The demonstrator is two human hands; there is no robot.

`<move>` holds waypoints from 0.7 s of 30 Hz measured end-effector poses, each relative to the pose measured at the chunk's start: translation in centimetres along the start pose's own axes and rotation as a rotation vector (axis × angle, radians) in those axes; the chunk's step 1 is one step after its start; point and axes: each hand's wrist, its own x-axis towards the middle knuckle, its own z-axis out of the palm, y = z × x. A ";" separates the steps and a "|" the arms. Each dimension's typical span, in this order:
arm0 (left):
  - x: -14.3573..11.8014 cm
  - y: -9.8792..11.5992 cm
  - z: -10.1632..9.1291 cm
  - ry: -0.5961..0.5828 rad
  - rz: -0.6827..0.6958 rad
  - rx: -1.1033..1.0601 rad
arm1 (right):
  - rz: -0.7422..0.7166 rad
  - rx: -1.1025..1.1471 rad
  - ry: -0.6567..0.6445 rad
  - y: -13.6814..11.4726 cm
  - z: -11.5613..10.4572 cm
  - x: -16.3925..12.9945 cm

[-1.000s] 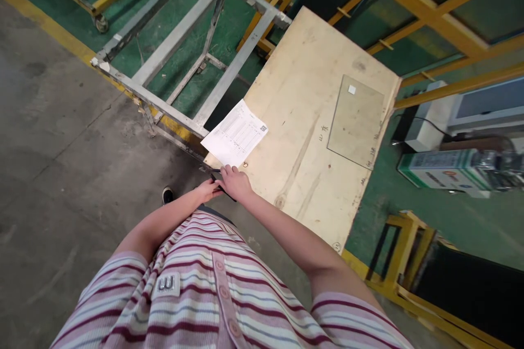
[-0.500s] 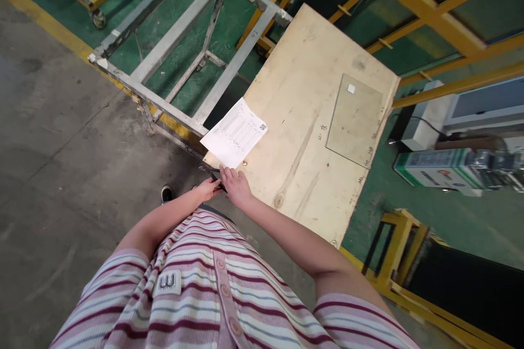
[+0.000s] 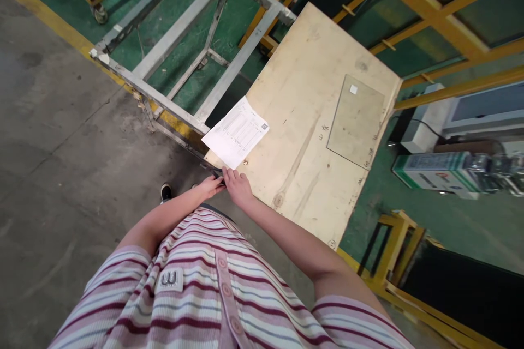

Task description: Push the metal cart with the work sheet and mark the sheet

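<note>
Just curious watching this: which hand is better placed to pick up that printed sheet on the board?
Probably the right hand: its fingers lie just below the paper sheet, while the left hand sits off the plywood board edge.

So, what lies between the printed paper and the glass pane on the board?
Only bare plywood board with small handwritten marks lies between paper and glass pane, per the head view.

Matt plywood board (image 3: 311, 136), white paper sheet (image 3: 236, 132), metal frame (image 3: 184, 27).

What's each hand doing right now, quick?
Left hand: fingers curled at the plywood board's near corner, on a thin dark object; grip unclear.
Right hand: open, resting flat on the board below the paper sheet.
</note>
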 end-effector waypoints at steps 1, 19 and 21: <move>0.0 0.0 0.1 0.000 0.001 -0.007 | 0.002 -0.001 0.008 0.0 0.1 0.1; -1.3 0.8 -0.8 -0.053 -0.062 0.084 | 0.060 -0.015 0.033 3.3 3.1 1.9; -1.5 1.0 -0.9 -0.032 -0.070 0.093 | 0.039 -0.025 0.014 3.6 3.4 2.0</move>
